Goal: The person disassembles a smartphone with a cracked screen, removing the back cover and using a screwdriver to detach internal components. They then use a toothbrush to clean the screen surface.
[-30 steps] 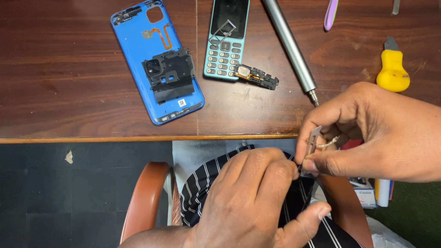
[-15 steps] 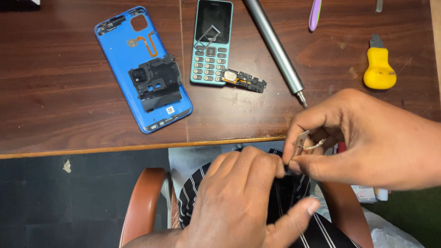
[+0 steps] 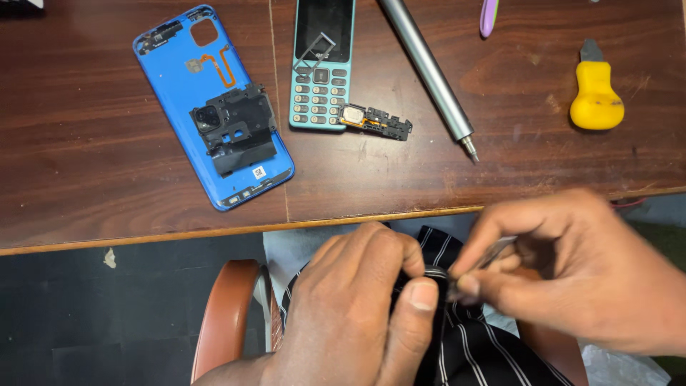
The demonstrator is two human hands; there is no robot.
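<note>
Below the table's front edge, my left hand (image 3: 357, 307) pinches a fold of dark striped cloth (image 3: 471, 350) between thumb and fingers. My right hand (image 3: 572, 279) holds a thin, blurred metal piece (image 3: 493, 251), its tip meeting the cloth at my left thumb. On the wooden table (image 3: 86, 171) lie a blue phone back cover (image 3: 214, 107) with a black inner frame on it, a teal keypad phone (image 3: 321, 64) and a small black circuit part (image 3: 379, 121).
A grey metal screwdriver (image 3: 429, 71) lies slanted right of the keypad phone. A yellow-handled pry tool (image 3: 597, 96) sits at the right, a purple tool tip (image 3: 489, 16) at the top edge. A reddish-brown chair seat (image 3: 229, 322) shows under my hands.
Both hands have dropped lower below the table edge. My right hand moved down and left, bringing the metal piece against the cloth by my left thumb. The view shifted down slightly.
</note>
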